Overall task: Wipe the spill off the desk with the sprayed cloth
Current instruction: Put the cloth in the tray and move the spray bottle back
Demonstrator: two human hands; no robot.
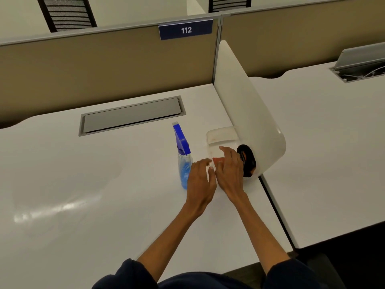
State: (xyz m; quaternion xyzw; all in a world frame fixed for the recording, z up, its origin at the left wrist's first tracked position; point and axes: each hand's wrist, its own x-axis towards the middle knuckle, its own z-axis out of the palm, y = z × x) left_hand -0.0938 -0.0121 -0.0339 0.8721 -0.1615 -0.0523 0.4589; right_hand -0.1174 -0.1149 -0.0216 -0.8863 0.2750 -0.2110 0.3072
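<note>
A clear plastic container (220, 135) sits on the white desk (104, 184) beside the curved white divider. An orange-red cloth (217, 159) shows at its near end. My right hand (230, 171) reaches onto the container, with thumb and fingers curled round the cloth. My left hand (201, 181) lies just left of it, its relaxed fingers touching the container's near edge. A clear spray bottle (184, 161) with a blue trigger and blue liquid stands directly left of my left hand. No distinct spill shows on the desk, only pale glare streaks at the left.
A black object (246, 161) leans against the white divider (245, 109) right of the container. A grey cable hatch (131, 115) is set into the desk behind. A tan partition with sign 112 (186, 29) closes the back. Another desk (323, 142) lies to the right.
</note>
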